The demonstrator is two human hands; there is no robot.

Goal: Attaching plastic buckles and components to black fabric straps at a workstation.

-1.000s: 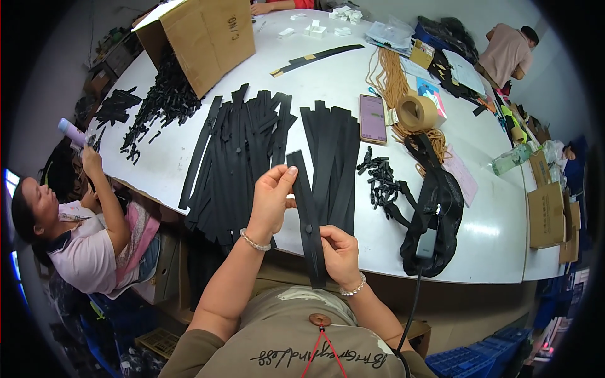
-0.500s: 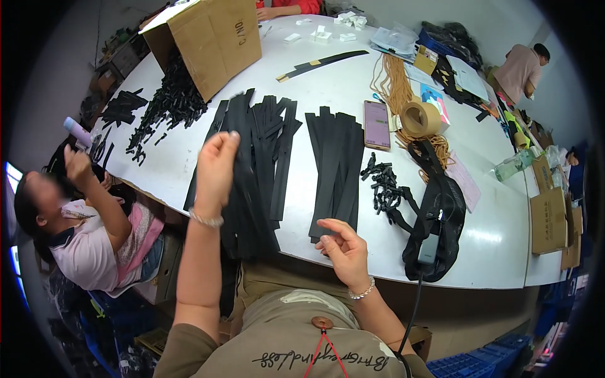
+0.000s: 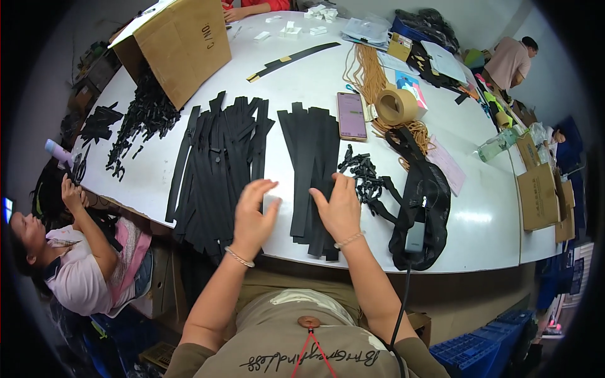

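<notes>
My left hand (image 3: pixel 255 214), empty with thumb and fingers apart, hovers between two piles of flat black strips. To its left lies the wider, messier pile of black strips (image 3: pixel 211 164), some hanging over the table's front edge. The smaller stack of black strips (image 3: pixel 309 148) lies between my hands. My right hand (image 3: pixel 340 206) is over that stack's right side, thumb spread from the fingers, with nothing visible in it. Just beyond its fingertips sits a small heap of short black pieces (image 3: pixel 362 171).
An open cardboard box (image 3: pixel 195 50) lies tipped, spilling small black pieces (image 3: pixel 145 107). At right are a phone (image 3: pixel 351 116), tape roll (image 3: pixel 397 106), brown cords (image 3: pixel 364 69) and a black mesh bag (image 3: pixel 419 208) with a cable. A co-worker (image 3: pixel 88 264) sits at left.
My left hand has come down and right from above the wider pile, its closed fingers now spread. My right hand has moved forward over the smaller stack. The view has shifted; the co-worker's hand is lower.
</notes>
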